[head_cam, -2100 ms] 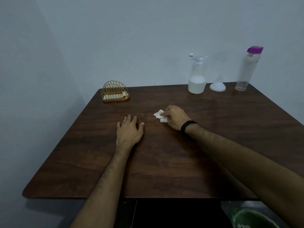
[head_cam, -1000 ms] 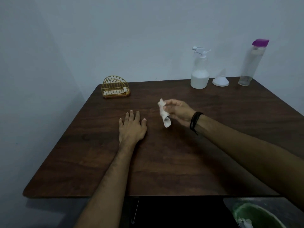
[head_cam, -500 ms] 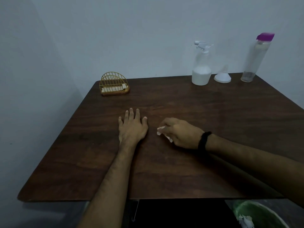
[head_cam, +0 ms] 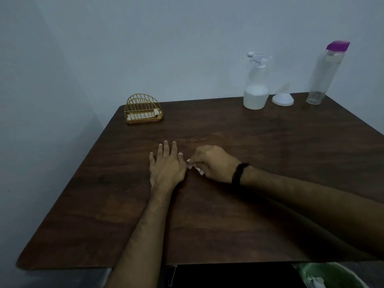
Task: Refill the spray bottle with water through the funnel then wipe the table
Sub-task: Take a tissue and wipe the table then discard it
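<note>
Table (head_cam: 270, 152) bears napkin holder (head_cam: 143, 110); bin (head_cam: 332, 275), seemingly, below.

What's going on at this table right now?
A person is wiping the dark wooden table with a small crumpled white tissue, gripped in the right hand and pressed to the surface. The left hand rests flat beside it. Along the far edge stand the spray bottle, capped and partly filled, the white funnel upside down, and a nearly empty purple-capped bottle. A gold wire napkin holder sits far left.
</note>
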`<control>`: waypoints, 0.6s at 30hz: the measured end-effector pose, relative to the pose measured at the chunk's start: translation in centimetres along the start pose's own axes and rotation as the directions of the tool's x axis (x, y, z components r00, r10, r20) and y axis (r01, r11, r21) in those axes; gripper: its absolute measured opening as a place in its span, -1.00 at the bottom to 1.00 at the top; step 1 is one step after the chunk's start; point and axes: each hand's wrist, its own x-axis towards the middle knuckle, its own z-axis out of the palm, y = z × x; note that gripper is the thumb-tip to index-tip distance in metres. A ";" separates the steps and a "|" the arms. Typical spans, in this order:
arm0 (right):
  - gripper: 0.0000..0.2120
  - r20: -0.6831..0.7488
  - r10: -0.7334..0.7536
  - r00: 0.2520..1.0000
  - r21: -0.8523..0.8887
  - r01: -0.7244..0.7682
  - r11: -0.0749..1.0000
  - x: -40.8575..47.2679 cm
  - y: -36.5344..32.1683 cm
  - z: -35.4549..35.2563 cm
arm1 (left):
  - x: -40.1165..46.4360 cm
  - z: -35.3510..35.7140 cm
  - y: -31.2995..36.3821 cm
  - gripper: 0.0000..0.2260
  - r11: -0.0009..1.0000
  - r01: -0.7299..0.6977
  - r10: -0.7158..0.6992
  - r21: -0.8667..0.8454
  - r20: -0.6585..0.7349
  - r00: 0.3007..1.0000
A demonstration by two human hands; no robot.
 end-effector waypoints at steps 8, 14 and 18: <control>-0.78 -0.110 0.350 0.930 -0.063 -0.358 0.931 7.4 5.9 -1.8 | 0.0 -0.4 0.1 -0.49 1.000 0.021 -0.021 0.008 0.016 1.000; -0.77 0.001 0.111 0.994 -0.072 -0.111 0.991 4.9 0.8 -0.3 | -0.1 -0.4 -0.1 -0.49 1.000 0.002 -0.003 0.029 0.015 1.000; -0.79 -0.061 0.238 0.969 -0.145 -0.245 0.959 -0.3 5.7 -3.1 | -0.2 -0.6 0.0 -0.49 1.000 0.014 -0.014 0.013 0.034 0.999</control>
